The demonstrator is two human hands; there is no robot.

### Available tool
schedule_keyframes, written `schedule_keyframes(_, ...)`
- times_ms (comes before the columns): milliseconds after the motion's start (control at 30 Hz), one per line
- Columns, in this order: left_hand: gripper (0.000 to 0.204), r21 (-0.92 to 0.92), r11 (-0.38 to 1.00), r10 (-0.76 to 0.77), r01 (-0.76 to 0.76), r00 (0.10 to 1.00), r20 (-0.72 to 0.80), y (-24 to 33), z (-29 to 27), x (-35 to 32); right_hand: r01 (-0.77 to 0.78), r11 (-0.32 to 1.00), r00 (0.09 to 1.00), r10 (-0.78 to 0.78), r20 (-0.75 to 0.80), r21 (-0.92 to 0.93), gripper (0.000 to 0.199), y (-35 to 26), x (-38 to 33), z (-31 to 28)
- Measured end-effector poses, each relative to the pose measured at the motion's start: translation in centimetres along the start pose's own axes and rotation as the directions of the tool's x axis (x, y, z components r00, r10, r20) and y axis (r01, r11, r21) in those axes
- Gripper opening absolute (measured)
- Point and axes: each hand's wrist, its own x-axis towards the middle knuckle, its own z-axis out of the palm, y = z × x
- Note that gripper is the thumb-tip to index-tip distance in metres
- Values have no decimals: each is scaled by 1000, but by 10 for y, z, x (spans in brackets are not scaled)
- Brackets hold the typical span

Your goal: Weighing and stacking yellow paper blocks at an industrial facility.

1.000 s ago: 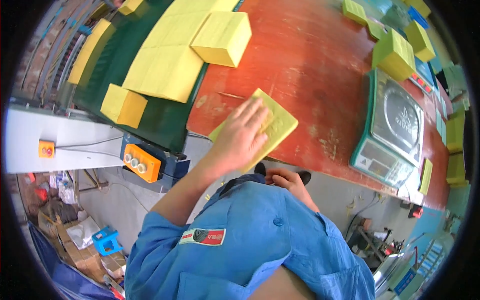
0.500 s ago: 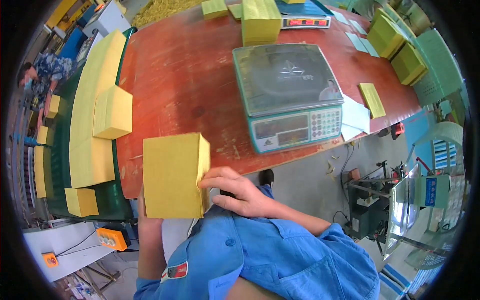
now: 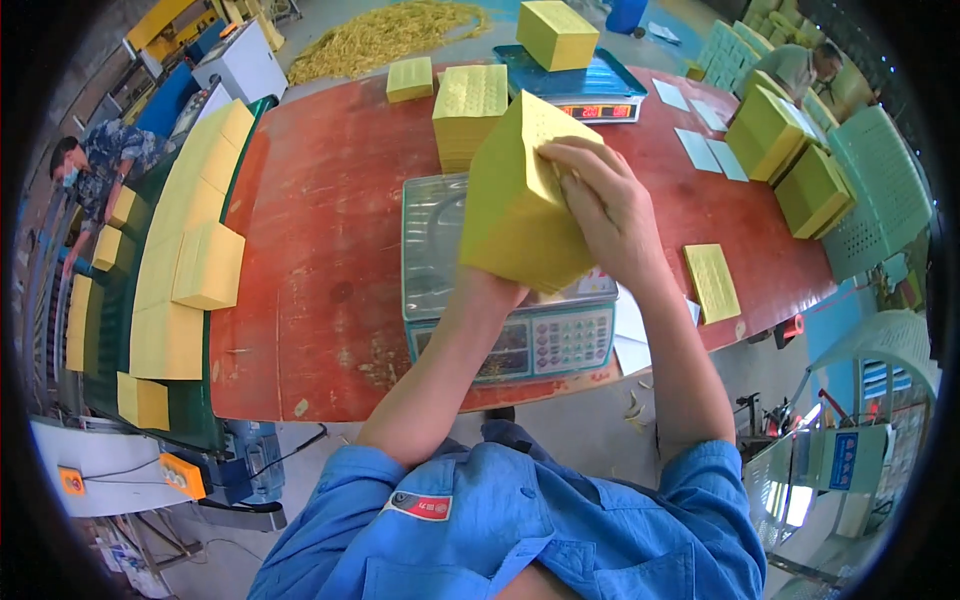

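Tilted in the air above the near scale is a thick block of yellow paper sheets (image 3: 510, 205), carried between both hands. My right hand (image 3: 608, 200) grips its right side, with fingers bent over the upper edge. Underneath, my left hand (image 3: 495, 287) supports the bottom corner; most of its fingers are hidden by the block. The near scale (image 3: 572, 342) has a teal rim, a keypad and a steel-looking platform, partly covered by the block and my arms. Just beyond it stands another yellow paper stack (image 3: 465, 125).
A second scale (image 3: 600, 112) with a lit red display bears a yellow stack (image 3: 557, 38). Yellow blocks (image 3: 165, 340) line a green conveyor (image 3: 190, 415) at left, where a person (image 3: 100, 165) works. White cards (image 3: 697, 150) and a thin yellow pile (image 3: 711, 283) lie on the red table (image 3: 300, 270) at right.
The yellow paper block has moved from the table's near left edge up and right, over the near scale. Both arms now reach forward, and the block is tilted.
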Motion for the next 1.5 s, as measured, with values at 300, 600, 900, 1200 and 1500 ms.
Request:
schedule_keyframes(300,58,-206,957,-236,205,962,-138,-23,-31,-67,31,997,952,-7,307,-76,25,31,3,7)
schedule_keyframes(600,60,331,916,-123,224,946,-300,70,-92,-177,207,932,897,-59,437,-299,37,21,25,22)
schedule_keyframes(900,36,971,-30,949,236,313,-47,356,-203,-196,-165,943,932,53,359,289,30,-98,-47,79)
schedule_keyframes(1200,93,387,-579,771,718,637,-28,488,-236,-100,-657,707,581,254,773,261,22,-156,-118,181)
schedule_keyframes(1500,92,492,-833,-54,-252,923,381,323,-193,-155,-579,758,690,259,676,301,39,-172,-89,211)
